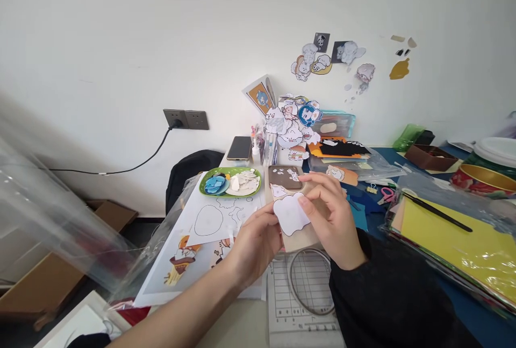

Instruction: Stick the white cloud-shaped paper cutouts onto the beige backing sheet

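Note:
My left hand point(256, 243) and my right hand point(332, 219) together hold a tan card point(300, 238) upright over the desk. Against the card lies a white cloud-shaped paper cutout point(290, 216). The right hand's thumb presses on the cutout's right edge, and its fingers curl round the card's right side. My left hand pinches the card's lower left edge, fingers closed. The card's top shows a brown patch with small white figures point(284, 177). A black sleeve covers my right forearm.
A green tray of blue and white paper pieces point(230, 182) sits behind my hands. Printed sheets point(209, 224), a cutting mat with a wire ring point(306, 283), a phone point(239, 148), stickers, yellow paper in plastic point(455, 235), pink scissors point(387, 194) and clear film at the left surround them.

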A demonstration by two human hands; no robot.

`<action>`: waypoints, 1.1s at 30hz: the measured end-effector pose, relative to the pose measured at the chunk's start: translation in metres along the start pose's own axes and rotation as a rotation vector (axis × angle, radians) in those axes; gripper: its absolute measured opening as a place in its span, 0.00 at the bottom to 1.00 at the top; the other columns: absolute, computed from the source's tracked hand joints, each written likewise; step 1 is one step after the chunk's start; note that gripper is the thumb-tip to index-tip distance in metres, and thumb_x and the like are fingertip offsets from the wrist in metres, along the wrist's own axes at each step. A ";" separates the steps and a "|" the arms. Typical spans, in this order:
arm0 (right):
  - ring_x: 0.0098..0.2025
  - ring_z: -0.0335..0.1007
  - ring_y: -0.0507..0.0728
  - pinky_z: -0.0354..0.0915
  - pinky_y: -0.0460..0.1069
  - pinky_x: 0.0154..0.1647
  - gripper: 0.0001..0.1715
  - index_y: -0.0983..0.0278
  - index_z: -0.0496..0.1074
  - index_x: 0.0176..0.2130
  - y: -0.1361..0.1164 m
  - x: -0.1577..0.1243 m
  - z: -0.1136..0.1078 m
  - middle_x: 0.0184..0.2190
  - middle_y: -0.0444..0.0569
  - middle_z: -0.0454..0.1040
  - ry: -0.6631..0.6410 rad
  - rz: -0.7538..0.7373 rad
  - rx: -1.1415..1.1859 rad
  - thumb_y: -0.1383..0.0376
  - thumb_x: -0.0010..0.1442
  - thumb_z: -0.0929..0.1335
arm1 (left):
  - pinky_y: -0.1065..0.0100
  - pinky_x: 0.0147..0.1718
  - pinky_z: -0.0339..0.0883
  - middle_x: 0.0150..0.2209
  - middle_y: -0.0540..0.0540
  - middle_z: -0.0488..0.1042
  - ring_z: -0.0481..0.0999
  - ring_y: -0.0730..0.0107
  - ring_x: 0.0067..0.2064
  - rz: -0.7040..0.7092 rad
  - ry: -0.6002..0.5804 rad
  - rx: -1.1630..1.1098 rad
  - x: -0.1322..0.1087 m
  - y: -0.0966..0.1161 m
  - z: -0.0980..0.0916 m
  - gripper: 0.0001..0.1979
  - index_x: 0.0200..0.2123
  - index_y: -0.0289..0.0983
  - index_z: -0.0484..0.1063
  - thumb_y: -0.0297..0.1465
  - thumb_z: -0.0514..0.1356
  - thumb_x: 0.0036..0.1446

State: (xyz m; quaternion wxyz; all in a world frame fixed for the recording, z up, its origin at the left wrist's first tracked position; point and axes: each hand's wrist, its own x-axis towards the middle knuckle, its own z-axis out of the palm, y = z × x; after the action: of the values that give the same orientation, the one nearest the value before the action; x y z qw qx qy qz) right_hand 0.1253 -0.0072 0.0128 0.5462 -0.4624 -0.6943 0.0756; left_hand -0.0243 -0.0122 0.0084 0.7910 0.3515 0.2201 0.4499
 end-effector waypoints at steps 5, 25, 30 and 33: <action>0.55 0.59 0.62 0.52 0.61 0.55 0.13 0.61 0.65 0.24 0.000 -0.001 0.000 0.53 0.48 0.65 0.008 0.046 0.021 0.60 0.58 0.65 | 0.68 0.31 0.62 0.39 0.42 0.74 0.71 0.62 0.38 0.002 -0.046 0.013 -0.001 0.001 0.001 0.19 0.47 0.35 0.71 0.26 0.52 0.52; 0.56 0.60 0.61 0.54 0.61 0.55 0.12 0.61 0.63 0.24 -0.003 -0.002 0.001 0.53 0.49 0.66 0.035 0.055 0.024 0.63 0.59 0.65 | 0.72 0.27 0.58 0.39 0.42 0.72 0.66 0.74 0.29 0.001 -0.086 -0.139 -0.006 0.005 0.009 0.14 0.41 0.34 0.72 0.31 0.47 0.62; 0.55 0.61 0.61 0.53 0.61 0.55 0.11 0.61 0.63 0.25 -0.004 -0.002 0.002 0.52 0.48 0.67 0.058 0.046 0.039 0.64 0.58 0.65 | 0.72 0.28 0.60 0.41 0.40 0.73 0.69 0.73 0.31 0.020 -0.095 -0.089 -0.006 0.003 0.010 0.15 0.47 0.34 0.70 0.31 0.48 0.64; 0.55 0.61 0.60 0.54 0.61 0.55 0.11 0.61 0.63 0.25 -0.004 -0.003 0.002 0.51 0.48 0.68 0.072 0.043 0.048 0.64 0.58 0.65 | 0.73 0.28 0.60 0.46 0.39 0.72 0.71 0.71 0.34 0.026 -0.087 -0.084 -0.006 0.002 0.009 0.16 0.48 0.34 0.70 0.31 0.48 0.64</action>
State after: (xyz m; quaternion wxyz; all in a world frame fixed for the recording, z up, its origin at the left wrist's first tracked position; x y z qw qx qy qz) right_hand 0.1213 -0.0113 0.0125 0.5801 -0.4666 -0.6619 0.0871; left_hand -0.0223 -0.0201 0.0156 0.8080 0.3401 0.1617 0.4532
